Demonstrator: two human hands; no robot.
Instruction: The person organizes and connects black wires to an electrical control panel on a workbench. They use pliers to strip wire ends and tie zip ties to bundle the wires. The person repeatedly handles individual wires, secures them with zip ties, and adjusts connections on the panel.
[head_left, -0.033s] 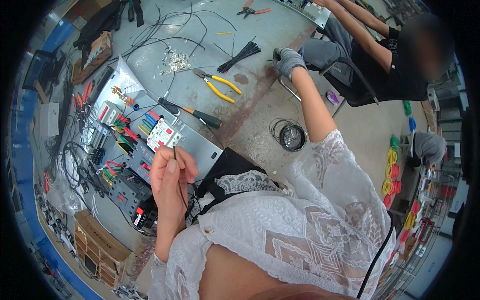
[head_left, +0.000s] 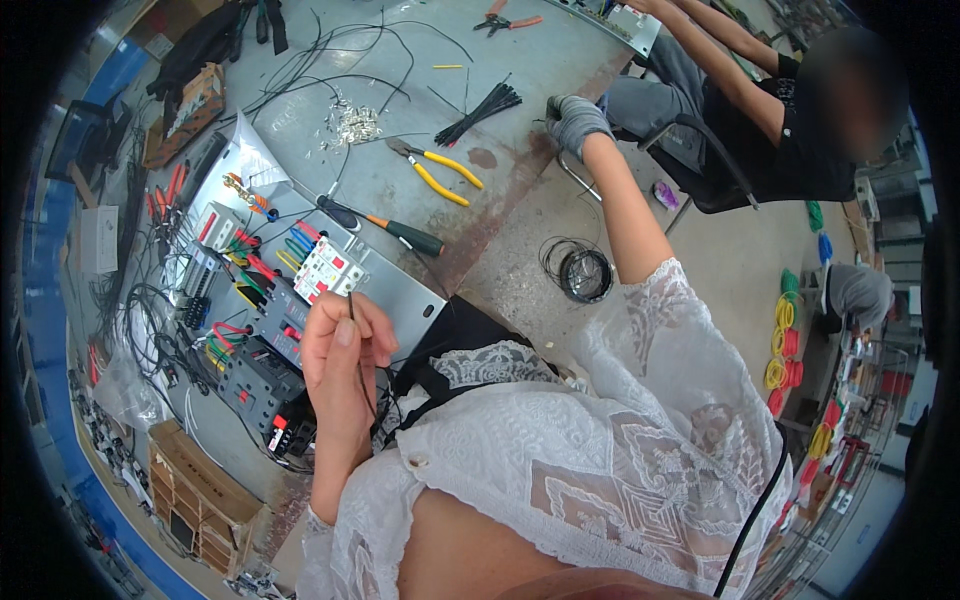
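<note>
My bare left hand pinches a thin black wire between thumb and fingers, just in front of a metal panel fitted with electrical parts. The wire's short end sticks up above the fingertips, and its other part hangs toward my lap. Nearest to this hand is a white circuit breaker with red marks. My right hand, in a grey glove, is at the table's right edge with its fingers curled. What it holds, if anything, is hidden. A coil of black wire lies on the floor below it.
On the table are yellow-handled pliers, a screwdriver, black cable ties, small pale terminals and loose black wires. A cardboard box stands lower left. A co-worker sits at the upper right.
</note>
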